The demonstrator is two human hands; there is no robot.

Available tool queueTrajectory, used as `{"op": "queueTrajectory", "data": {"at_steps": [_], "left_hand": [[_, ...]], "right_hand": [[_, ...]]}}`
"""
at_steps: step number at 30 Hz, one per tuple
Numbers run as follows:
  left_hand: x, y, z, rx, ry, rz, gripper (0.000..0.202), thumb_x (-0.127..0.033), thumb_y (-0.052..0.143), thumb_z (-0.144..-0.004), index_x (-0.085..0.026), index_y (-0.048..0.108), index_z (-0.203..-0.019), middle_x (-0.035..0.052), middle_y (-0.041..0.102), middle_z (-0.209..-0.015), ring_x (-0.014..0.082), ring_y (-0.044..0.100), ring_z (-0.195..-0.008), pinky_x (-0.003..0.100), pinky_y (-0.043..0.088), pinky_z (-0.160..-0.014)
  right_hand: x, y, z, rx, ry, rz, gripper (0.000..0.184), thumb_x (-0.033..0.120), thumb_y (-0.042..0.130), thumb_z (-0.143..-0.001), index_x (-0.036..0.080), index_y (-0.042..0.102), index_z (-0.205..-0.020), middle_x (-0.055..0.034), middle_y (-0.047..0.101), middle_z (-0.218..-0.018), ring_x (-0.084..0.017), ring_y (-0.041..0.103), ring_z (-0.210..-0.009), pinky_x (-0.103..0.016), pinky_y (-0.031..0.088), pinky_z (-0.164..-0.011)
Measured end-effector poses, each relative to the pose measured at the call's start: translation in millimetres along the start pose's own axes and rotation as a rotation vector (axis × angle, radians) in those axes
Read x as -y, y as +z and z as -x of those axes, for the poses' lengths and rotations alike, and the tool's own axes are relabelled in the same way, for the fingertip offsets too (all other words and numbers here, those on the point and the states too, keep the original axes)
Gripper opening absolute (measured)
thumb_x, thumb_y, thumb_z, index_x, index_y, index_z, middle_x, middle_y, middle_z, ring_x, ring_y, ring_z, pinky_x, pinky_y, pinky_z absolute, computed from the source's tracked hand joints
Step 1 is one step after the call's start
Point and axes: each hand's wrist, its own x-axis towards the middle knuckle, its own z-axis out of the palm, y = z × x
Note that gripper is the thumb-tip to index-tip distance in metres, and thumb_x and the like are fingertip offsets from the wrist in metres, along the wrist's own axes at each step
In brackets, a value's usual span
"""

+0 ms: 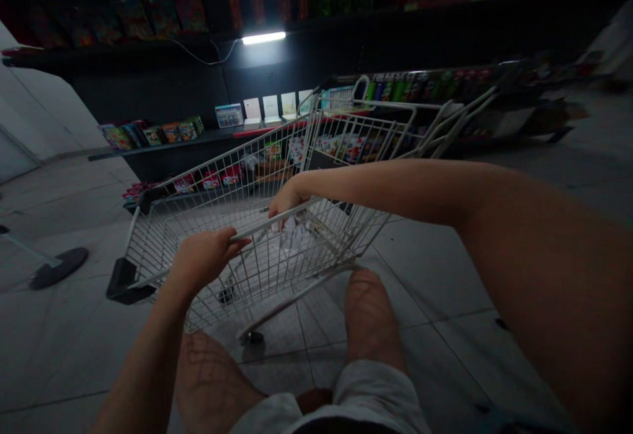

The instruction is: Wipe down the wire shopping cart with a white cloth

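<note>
A wire shopping cart (pixel 262 225) stands side-on in front of my knees. My left hand (pixel 205 256) is closed around its near top rail, with the thumb lying along the bar. Over the same rail, farther right, my right hand (pixel 287 198) reaches down into the basket, its wrist bent. Below its fingers hangs a crumpled white cloth or tissue (pixel 293 233), seen through the side wires, which the fingers appear to pinch. Part of that hand is hidden behind the rail.
Behind the cart run dark store shelves (pixel 163 150) with boxes, bottles and packets. A lit tube lamp (pixel 264 38) hangs under the upper shelf. At left, a round post base (pixel 59 268) rests on the tiled floor (pixel 425 276). A caster (pixel 254 338) sits near my legs.
</note>
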Motion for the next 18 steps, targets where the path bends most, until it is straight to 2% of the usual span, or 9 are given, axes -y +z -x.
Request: {"op": "queueTrajectory", "data": {"at_steps": [2,4,5,8,11,13,14,18], "left_hand": [[0.5,-0.6,-0.1,-0.002,0.006,0.006,0.059,-0.067,0.022,-0.093,-0.023,0.062,-0.096,0.0091,0.072,-0.081,0.0252,0.068,-0.078,0.029,0.031,-0.056],[1.4,-0.5,-0.6,0.003,0.011,0.024,0.06,-0.067,0.023,-0.093,-0.022,0.063,-0.096,0.0097,0.072,-0.08,0.0264,0.068,-0.078,0.03,0.032,-0.056],[2.1,-0.1,-1.3,0.009,0.008,0.032,0.06,-0.067,0.024,-0.093,-0.022,0.064,-0.097,0.01,0.072,-0.081,0.027,0.068,-0.077,0.03,0.033,-0.056],[4.7,1.0,-4.6,0.015,0.015,0.045,0.056,-0.062,0.029,-0.094,-0.021,0.065,-0.105,0.0121,0.073,-0.09,0.0276,0.068,-0.083,0.031,0.038,-0.061],[9.4,1.2,-5.5,0.016,0.014,0.026,0.051,-0.06,0.038,-0.092,-0.02,0.065,-0.109,0.0124,0.074,-0.1,0.0273,0.068,-0.09,0.03,0.04,-0.066],[16.4,1.4,-0.7,0.037,-0.021,-0.002,0.053,-0.066,0.038,-0.09,-0.021,0.064,-0.103,0.0106,0.074,-0.091,0.0266,0.068,-0.085,0.029,0.038,-0.063],[21.7,1.9,3.8,0.046,-0.037,-0.019,0.055,-0.068,0.036,-0.089,-0.022,0.063,-0.099,0.0097,0.073,-0.085,0.0262,0.068,-0.081,0.028,0.036,-0.06],[53.3,5.9,32.6,0.024,-0.108,-0.058,0.05,-0.066,0.032,-0.091,-0.023,0.057,-0.087,0.0079,0.069,-0.075,0.0255,0.066,-0.073,0.028,0.03,-0.056]], "right_hand": [[9.7,1.8,9.8,-0.068,-0.082,0.061,0.038,0.03,0.078,-0.067,0.017,0.069,-0.102,-0.0002,0.069,-0.089,-0.017,0.065,-0.08,-0.033,0.055,-0.071],[22.2,5.5,25.0,-0.174,-0.271,0.18,0.033,0.026,0.072,-0.073,0.018,0.068,-0.105,0.0001,0.069,-0.093,-0.016,0.064,-0.086,-0.032,0.053,-0.078],[28.7,11.2,31.4,-0.27,-0.383,0.249,0.031,0.024,0.069,-0.077,0.018,0.068,-0.107,-0.0002,0.069,-0.096,-0.016,0.063,-0.089,-0.031,0.052,-0.082],[43.1,50.8,32.8,-0.657,-0.641,0.457,0.032,0.021,0.058,-0.086,0.02,0.065,-0.117,-0.0034,0.068,-0.11,-0.016,0.06,-0.099,-0.033,0.046,-0.093],[36.0,102.3,12.9,-1.015,-0.665,0.668,0.035,0.02,0.047,-0.093,0.024,0.062,-0.125,-0.0077,0.064,-0.122,-0.022,0.055,-0.112,-0.04,0.042,-0.098],[11.9,119.8,7.3,-1.152,-0.613,0.745,0.036,0.02,0.044,-0.095,0.029,0.062,-0.125,-0.0059,0.062,-0.129,-0.023,0.051,-0.119,-0.043,0.041,-0.101],[-6.8,120.8,10.8,-1.197,-0.565,0.755,0.037,0.02,0.043,-0.095,0.032,0.062,-0.124,-0.004,0.061,-0.132,-0.023,0.05,-0.122,-0.044,0.041,-0.103],[-113.3,91.2,62.0,-1.389,-0.219,0.669,0.036,0.023,0.046,-0.093,0.035,0.064,-0.121,0.0002,0.059,-0.135,-0.023,0.046,-0.13,-0.046,0.036,-0.113]]}}
